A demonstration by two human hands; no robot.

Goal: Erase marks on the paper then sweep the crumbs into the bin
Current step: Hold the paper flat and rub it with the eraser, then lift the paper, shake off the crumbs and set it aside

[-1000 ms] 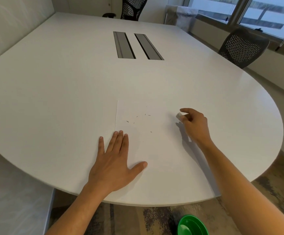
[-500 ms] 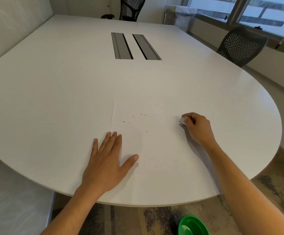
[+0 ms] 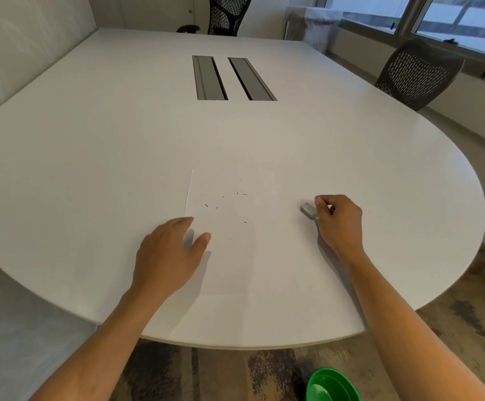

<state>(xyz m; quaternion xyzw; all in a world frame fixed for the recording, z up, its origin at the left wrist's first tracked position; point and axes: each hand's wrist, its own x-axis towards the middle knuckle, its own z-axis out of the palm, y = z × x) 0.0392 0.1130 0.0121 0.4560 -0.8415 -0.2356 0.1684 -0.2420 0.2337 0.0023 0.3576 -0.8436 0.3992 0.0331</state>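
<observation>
A white sheet of paper (image 3: 229, 256) lies on the white table (image 3: 90, 157) near its front edge. Small dark eraser crumbs (image 3: 224, 204) are scattered over its upper part. My left hand (image 3: 169, 256) sits at the sheet's left edge, fingers bent downward and thumb out over the paper. My right hand (image 3: 339, 221) is off the sheet's right side and pinches a small pale eraser (image 3: 308, 210) at the fingertips, just above the tabletop. A green bin (image 3: 332, 384) stands on the floor below the table's front edge.
Two grey cable slots (image 3: 232, 78) are set into the middle of the table. Mesh office chairs stand at the far end (image 3: 227, 13) and at the right (image 3: 418, 73). A patterned carpet (image 3: 452, 314) lies under the table.
My left hand went from lying flat on the paper to lifting, with its fingers bent down at the sheet's left edge. My right hand with the eraser stayed beside the sheet's right edge.
</observation>
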